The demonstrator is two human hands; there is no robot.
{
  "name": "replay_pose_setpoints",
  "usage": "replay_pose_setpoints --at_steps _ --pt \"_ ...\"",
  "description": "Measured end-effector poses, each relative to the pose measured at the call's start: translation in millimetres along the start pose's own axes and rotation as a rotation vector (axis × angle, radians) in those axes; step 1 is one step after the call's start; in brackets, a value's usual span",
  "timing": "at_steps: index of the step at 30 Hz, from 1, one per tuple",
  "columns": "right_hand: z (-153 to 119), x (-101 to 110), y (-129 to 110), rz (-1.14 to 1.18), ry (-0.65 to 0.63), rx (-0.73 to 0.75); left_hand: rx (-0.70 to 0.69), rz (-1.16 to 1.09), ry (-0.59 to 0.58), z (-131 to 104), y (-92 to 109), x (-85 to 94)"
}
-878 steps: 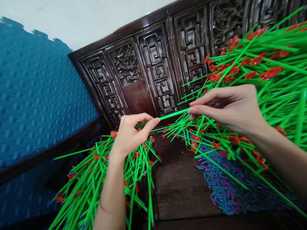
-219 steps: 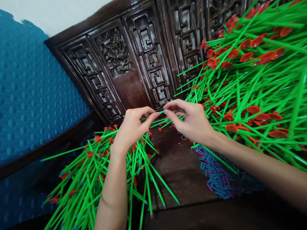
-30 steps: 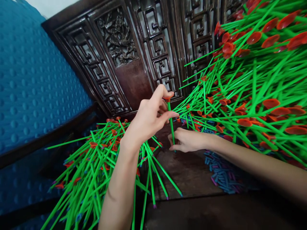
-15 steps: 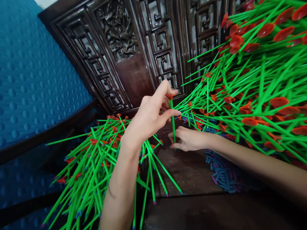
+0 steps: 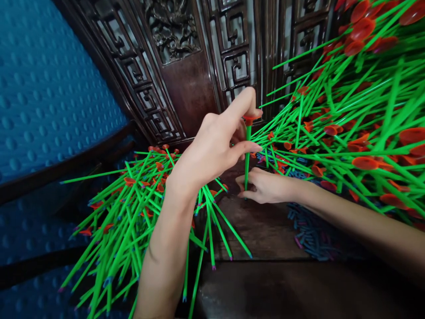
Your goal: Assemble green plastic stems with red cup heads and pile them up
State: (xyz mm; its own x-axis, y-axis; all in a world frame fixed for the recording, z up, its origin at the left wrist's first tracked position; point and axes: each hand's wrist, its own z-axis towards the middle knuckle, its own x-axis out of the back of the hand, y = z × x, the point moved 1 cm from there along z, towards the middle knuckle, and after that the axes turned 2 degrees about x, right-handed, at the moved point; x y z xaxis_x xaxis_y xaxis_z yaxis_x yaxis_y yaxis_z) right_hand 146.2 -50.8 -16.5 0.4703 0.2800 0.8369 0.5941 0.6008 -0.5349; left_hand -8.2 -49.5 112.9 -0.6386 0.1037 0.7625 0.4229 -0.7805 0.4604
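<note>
A single green stick [image 5: 247, 155] is held upright near the middle of the dark wooden desk [image 5: 265, 230]. Its red-capped top is pinched by the left hand [image 5: 215, 146], forefinger over the cap; its lower end is gripped by the right hand [image 5: 265, 186] just above the desk. A pile of green sticks [image 5: 133, 221] lies at the left, a larger heap [image 5: 348, 124] at the right, and small blue pieces [image 5: 312, 239] are scattered beneath the right forearm.
</note>
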Motion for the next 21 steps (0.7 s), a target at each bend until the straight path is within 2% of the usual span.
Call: replay_pose_setpoints --at_steps 11,21 --pt "-3.2 -2.0 -0.2 -0.058 0.013 0.044 -0.02 0.011 -0.083 -2.6 7.8 3.1" --pt "-1.7 2.7 -0.5 -0.036 0.012 0.015 -0.009 0.001 -0.084 -2.5 4.2 6.3"
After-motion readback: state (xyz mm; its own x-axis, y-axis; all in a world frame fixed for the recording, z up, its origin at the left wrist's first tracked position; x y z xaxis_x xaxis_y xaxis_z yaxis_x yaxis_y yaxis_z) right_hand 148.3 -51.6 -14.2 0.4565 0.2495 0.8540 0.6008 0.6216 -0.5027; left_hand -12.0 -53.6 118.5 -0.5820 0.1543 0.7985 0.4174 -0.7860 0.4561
